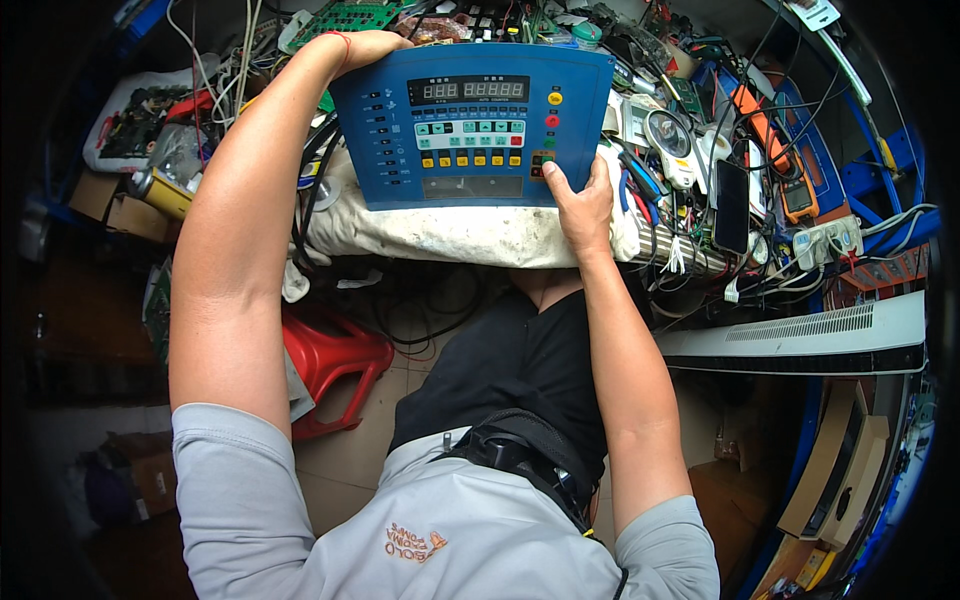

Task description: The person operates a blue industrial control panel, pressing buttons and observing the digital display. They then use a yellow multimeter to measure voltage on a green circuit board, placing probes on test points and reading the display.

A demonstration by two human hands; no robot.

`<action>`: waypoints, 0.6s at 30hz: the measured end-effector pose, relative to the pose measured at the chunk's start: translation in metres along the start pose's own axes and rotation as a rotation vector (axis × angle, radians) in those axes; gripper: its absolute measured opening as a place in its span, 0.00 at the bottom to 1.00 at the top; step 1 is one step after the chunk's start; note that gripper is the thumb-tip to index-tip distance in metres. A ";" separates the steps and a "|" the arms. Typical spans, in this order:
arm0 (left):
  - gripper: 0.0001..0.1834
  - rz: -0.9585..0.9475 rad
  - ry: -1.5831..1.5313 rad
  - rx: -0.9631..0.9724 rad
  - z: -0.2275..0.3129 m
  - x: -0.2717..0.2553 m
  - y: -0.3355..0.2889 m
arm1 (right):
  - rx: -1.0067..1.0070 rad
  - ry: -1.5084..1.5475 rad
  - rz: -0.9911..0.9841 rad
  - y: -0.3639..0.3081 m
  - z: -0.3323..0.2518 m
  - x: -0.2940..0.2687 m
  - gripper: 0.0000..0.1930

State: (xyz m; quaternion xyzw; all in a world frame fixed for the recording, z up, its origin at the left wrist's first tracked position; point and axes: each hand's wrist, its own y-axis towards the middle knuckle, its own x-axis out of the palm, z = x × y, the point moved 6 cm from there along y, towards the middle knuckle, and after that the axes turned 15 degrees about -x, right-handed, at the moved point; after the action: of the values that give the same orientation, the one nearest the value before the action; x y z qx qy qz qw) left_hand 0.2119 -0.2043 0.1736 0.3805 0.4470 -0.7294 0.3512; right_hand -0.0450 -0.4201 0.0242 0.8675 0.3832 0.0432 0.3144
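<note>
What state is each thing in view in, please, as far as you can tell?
Blue control panel: held, right way up, its digit displays apparently unlit
Left hand: at the panel's upper left edge, fingers hidden
Right hand: gripping the panel's right edge, thumb on its face
Smartphone: screen dark
Orange-and-black multimeter: reading unclear
Long cardboard box: open

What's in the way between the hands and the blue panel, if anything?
Nothing that I can see. The right hand touches the blue panel at its lower right, and the left hand is at its upper left corner. The left hand's fingers are hidden, so I can't tell what's there.
</note>
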 end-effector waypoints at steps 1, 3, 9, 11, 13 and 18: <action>0.29 0.016 0.015 0.006 0.000 0.000 0.000 | -0.004 -0.001 -0.001 0.000 0.000 0.000 0.27; 0.29 0.031 0.015 0.012 0.000 0.000 0.001 | -0.010 0.005 0.004 0.001 0.000 0.000 0.27; 0.29 0.039 0.006 0.006 -0.001 0.000 0.002 | -0.002 0.002 0.002 0.000 0.000 0.000 0.28; 0.29 0.032 0.012 0.003 -0.001 0.000 0.002 | 0.001 0.005 0.001 0.000 -0.001 0.000 0.28; 0.29 0.039 0.010 -0.002 -0.001 0.000 0.002 | 0.006 0.011 0.001 0.001 -0.002 0.000 0.28; 0.28 0.002 -0.023 0.000 -0.001 0.000 0.003 | 0.002 0.002 0.000 0.001 -0.005 0.000 0.27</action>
State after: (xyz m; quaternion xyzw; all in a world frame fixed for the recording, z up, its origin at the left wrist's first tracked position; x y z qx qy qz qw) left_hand 0.2148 -0.2041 0.1721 0.3724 0.4427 -0.7333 0.3571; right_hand -0.0464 -0.4181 0.0287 0.8678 0.3834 0.0435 0.3130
